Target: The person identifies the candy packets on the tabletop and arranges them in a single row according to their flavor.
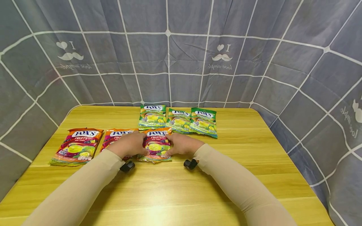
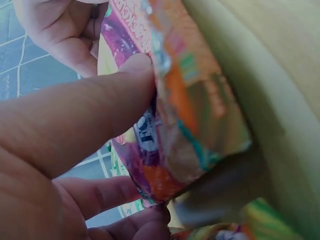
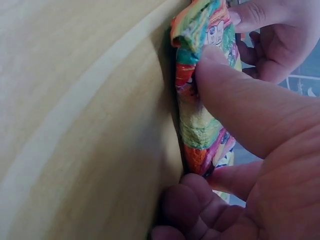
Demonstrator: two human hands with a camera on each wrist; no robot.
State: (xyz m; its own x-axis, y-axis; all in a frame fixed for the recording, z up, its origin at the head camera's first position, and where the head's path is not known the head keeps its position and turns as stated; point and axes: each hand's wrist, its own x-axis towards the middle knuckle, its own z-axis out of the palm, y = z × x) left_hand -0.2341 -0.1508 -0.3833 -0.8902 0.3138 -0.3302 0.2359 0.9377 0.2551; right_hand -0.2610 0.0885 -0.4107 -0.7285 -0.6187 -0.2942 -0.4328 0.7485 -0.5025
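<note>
Both hands are on it: the left hand [image 1: 130, 144] and the right hand [image 1: 182, 145] pinch the Fruits pack [image 1: 156, 146] between them, thumbs on its front (FOX'S lettering facing up). Partly under the left hand lies a second red pack [image 1: 113, 135], a third red pack [image 1: 78, 147] farther left. Beyond the hands sit three green packs [image 1: 204, 121].

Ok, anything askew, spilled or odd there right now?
No spill shows around the held Fruits packet. The middle green packet and right green packet sit slightly tilted, unlike the straighter left green packet. Also, lettering on the grey cloth reads backwards, as if mirrored.
</note>
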